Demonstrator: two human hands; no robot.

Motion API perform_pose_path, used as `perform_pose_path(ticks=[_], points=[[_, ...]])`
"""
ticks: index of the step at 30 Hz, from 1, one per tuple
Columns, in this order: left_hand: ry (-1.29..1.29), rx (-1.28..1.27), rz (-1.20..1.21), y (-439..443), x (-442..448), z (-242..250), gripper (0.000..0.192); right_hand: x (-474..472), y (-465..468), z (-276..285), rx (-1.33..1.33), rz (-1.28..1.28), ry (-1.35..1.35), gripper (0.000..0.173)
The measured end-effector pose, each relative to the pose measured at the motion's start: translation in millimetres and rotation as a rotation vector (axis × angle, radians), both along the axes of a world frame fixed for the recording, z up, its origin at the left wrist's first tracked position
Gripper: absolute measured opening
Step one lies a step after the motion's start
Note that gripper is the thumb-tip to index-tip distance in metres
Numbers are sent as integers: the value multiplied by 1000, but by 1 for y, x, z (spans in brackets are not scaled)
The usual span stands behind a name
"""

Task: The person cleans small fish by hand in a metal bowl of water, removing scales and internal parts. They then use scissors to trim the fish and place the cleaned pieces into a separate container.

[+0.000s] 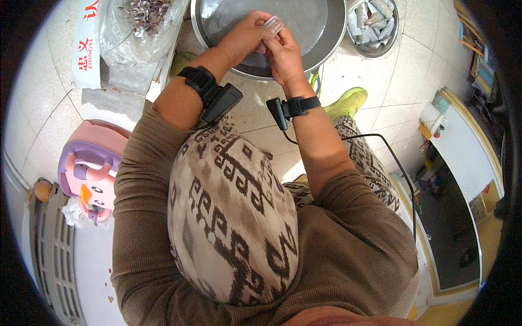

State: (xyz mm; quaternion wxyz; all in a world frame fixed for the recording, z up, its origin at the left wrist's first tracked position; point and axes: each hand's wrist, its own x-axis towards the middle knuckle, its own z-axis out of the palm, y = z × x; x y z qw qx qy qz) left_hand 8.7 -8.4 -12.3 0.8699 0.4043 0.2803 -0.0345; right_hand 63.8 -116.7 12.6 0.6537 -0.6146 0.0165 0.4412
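Observation:
A small silvery-pink piece [273,25] shows at the fingertips of both my hands, over a large round metal basin [330,49]. My left hand [246,34] grips it from the left, fingers bent. From the right, my right hand [285,53] pinches at its lower end, thumb and fingers close together. Overlapping fingers hide part of the piece, and its exact kind cannot be told. The basin has a dark inner wall and a shiny grey bottom, perhaps water. To its right stands a smaller metal bowl [394,45] of silvery cut fish pieces [373,20].
A clear plastic bag [122,49] with dark purplish plant matter lies at upper left, beside a white printed box [86,49]. A pink and purple child's seat [96,175] with a duck face stands at left. A black cable [401,163] runs from my right wrist strap.

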Motion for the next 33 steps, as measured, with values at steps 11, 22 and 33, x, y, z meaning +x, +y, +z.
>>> perform_pose_path(ticks=[11,22,33], points=[[-20,548,45,0,-1,7,25,1,-4,-6,-102,103,-115,34],[96,673,57,4,0,1,15,-3,-8,-12,-187,182,-303,24],[482,1343,317,21,1,-36,29,8,-6,-6,-147,-68,6,19]])
